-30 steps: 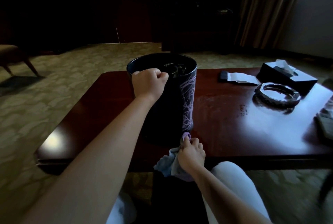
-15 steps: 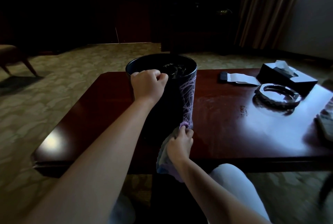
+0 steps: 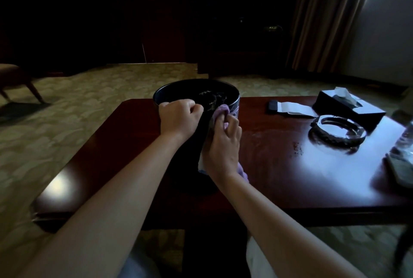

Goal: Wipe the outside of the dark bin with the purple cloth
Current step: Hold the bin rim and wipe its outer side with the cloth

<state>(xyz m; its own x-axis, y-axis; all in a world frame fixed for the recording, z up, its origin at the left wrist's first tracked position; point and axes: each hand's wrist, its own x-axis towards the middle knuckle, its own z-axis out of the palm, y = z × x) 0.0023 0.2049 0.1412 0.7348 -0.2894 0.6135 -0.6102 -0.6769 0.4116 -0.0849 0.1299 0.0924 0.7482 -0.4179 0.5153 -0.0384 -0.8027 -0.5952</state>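
- We see the dark bin (image 3: 233, 104) upright on the tabletop (image 3: 279, 177), so its wall can be reached.
- The left hand (image 3: 178, 118) clenches its near rim, seemingly steadying it.
- The right hand (image 3: 222, 145), beside it, grips the purple cloth (image 3: 220, 110) against the wall.

- A low, glossy reddish-brown wooden table (image 3: 279, 166) stands on a patterned carpet.
- The dark bin (image 3: 234, 103) stands upright on it, near the far edge on the left half.
- A small dark flat object (image 3: 274, 106) lies at the far edge, touching a white paper (image 3: 295, 109).
- A dark tissue box (image 3: 348, 107) sits at the far right corner.
- A round glass ashtray (image 3: 337, 132) rests just in front of the box.
- A flat, blurred item (image 3: 402, 166) lies at the right edge.
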